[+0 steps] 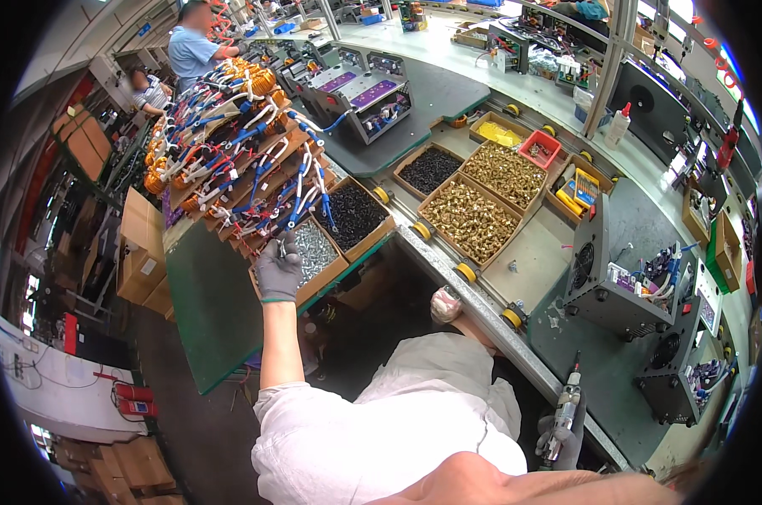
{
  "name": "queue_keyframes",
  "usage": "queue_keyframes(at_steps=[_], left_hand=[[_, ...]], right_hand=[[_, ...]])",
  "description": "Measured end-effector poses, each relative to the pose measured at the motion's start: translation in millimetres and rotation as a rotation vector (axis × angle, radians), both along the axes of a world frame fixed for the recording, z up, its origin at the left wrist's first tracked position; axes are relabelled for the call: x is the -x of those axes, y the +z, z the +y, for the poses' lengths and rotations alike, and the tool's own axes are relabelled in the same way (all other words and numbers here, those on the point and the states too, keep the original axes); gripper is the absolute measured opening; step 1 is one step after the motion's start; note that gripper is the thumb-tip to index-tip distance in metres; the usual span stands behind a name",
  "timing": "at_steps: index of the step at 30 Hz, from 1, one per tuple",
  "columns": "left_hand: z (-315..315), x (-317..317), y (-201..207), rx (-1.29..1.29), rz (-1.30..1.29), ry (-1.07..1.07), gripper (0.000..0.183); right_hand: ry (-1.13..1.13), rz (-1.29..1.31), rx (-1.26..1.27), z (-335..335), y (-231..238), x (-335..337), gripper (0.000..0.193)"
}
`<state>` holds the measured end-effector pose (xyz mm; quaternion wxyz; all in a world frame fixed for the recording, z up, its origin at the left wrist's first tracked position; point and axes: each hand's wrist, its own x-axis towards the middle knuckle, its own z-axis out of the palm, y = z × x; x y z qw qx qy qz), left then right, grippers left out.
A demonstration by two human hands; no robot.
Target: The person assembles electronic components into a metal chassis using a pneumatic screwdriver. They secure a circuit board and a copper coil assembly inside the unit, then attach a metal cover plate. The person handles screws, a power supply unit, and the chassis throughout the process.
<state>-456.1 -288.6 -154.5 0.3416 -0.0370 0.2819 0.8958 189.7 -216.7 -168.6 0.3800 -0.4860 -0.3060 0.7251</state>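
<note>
My left hand (pixel 280 271), in a grey glove, reaches to a cardboard box of silver screws (pixel 314 252). Its fingers are bent together at the box's left part; whatever they pinch is too small to make out. Above that box hang the ends of blue, white and red cables with ring lugs (pixel 301 181). Down at the lower right, my right hand (pixel 569 433), gloved too, is wrapped round a powered screwdriver (pixel 566 412) whose bit points up, near the metal rail.
Boxes of black screws (pixel 356 215) and brass-coloured fasteners (pixel 474 219) stand ahead. A roller rail (pixel 482 295) runs diagonally before me. Black metal units with fans (pixel 625 273) sit at the right. Another person (pixel 193 50) stands at the far left, beyond piled copper coils (pixel 261 80).
</note>
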Motion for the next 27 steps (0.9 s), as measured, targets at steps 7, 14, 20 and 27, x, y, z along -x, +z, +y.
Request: queue_keyframes(at_steps=[7,14,20,27], left_hand=[[48,-38,-9,-0.050,0.072,-0.297,0.019],[144,-209,-21,-0.049,-0.133,-1.108,0.018],[205,-370,19,0.040,-0.117,-1.601,0.023],[218,-421,29,-0.123,-0.111,-1.767,0.028]], right_hand=[[-0.071,-0.003,-0.046,-6,20,18,0.102],[0.008,0.079,-0.042,-2,46,13,0.109],[0.040,0.160,-0.192,-9,78,18,0.107],[0.052,0.190,-0.191,-9,80,11,0.106]])
